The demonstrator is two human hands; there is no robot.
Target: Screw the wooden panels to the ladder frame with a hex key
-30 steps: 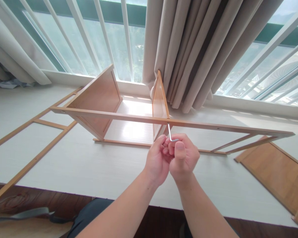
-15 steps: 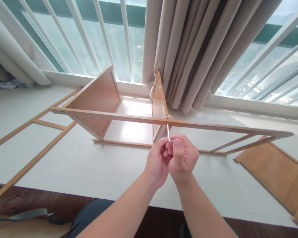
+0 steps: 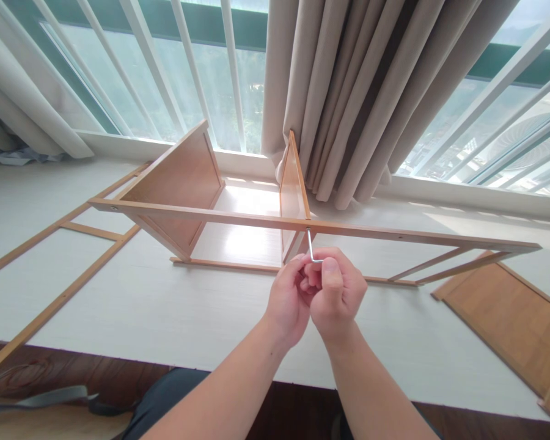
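Note:
A half-built wooden shelf frame (image 3: 201, 214) lies on a white platform (image 3: 165, 305) by the window. A small silver hex key (image 3: 310, 245) stands with its tip in the long front rail, just below the upright middle panel (image 3: 293, 183). My right hand (image 3: 339, 293) pinches the key's short arm. My left hand (image 3: 288, 296) is curled against it, fingertips touching the key too. Both hands are closed around the key.
A loose ladder-like wooden frame (image 3: 59, 269) lies at the left. A flat wooden panel (image 3: 508, 318) lies at the right. Beige curtains (image 3: 348, 91) hang behind the shelf against the barred window. Dark floor and my lap show at the bottom.
The hex key's short arm has turned from pointing right to being tucked under my right thumb. Both hands shifted slightly up and left.

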